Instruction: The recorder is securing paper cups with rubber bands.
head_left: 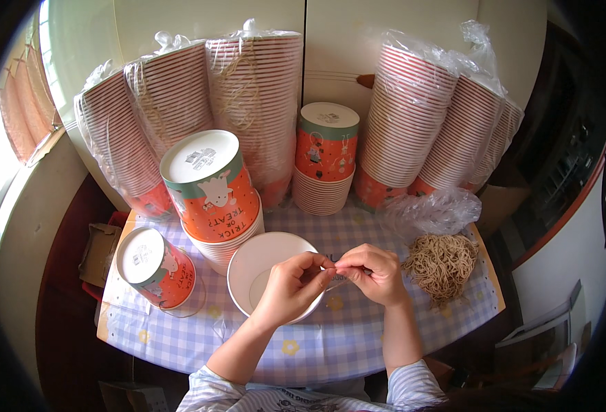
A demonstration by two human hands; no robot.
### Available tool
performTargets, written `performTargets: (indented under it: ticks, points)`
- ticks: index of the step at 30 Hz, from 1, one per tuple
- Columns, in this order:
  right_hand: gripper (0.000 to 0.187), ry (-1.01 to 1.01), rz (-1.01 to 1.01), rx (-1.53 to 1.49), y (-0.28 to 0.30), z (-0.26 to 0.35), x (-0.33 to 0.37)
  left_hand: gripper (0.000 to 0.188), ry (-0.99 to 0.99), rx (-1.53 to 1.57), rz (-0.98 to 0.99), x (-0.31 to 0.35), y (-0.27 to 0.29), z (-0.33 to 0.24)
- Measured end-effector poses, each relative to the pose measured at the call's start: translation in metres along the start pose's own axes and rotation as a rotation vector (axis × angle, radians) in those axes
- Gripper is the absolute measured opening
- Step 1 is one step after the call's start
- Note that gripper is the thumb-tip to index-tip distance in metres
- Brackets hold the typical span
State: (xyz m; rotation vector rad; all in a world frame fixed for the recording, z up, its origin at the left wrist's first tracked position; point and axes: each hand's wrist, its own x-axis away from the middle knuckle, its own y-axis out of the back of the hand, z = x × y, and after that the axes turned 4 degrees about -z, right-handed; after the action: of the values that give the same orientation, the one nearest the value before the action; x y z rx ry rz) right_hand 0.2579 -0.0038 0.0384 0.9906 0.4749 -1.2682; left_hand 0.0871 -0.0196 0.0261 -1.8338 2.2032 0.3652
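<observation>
My left hand [293,285] and my right hand [373,273] meet fingertip to fingertip above the near middle of the table. Both are pinched closed on what looks like a thin tan cord, mostly hidden by the fingers; a faint strand shows below them. Behind and under my left hand, a paper bucket [258,257] shows its white inside, its mouth turned towards me. To the right of my right hand lies a heap of tan cords [442,268]. At the left, an upside-down orange and green paper bucket [174,278] has a cord loop at its rim.
An upside-down stack of orange buckets [210,199] stands behind the white-lined one, a smaller stack [327,147] farther back. Tall plastic-wrapped bucket stacks [255,103] line the back. Crumpled clear plastic [433,211] lies behind the cords. A checked tablecloth [248,360] covers the table.
</observation>
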Motion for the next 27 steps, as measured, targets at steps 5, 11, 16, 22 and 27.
performTargets:
  ticks: [5, 11, 16, 22, 27]
  points:
    - [0.009, -0.077, -0.018, 0.058, -0.001, 0.003, 0.000, 0.010, -0.026, -0.128, -0.032, 0.001, -0.003, -0.004]
    - [0.008, -0.059, -0.012, 0.158, -0.003, 0.003, 0.001, 0.009, -0.172, -0.358, -0.041, 0.001, -0.004, -0.018]
    - [0.012, -0.266, -0.012, -0.179, -0.001, 0.004, 0.010, 0.009, -0.232, -0.342, -0.106, 0.001, -0.006, -0.014]
    - [0.026, -0.419, -0.026, -0.722, 0.011, 0.017, 0.010, 0.008, -0.175, -0.344, -0.106, 0.002, -0.007, -0.017]
    - [0.025, -0.356, -0.055, -0.696, 0.005, 0.025, 0.008, 0.007, -0.137, -0.376, -0.005, 0.004, -0.007, -0.017]
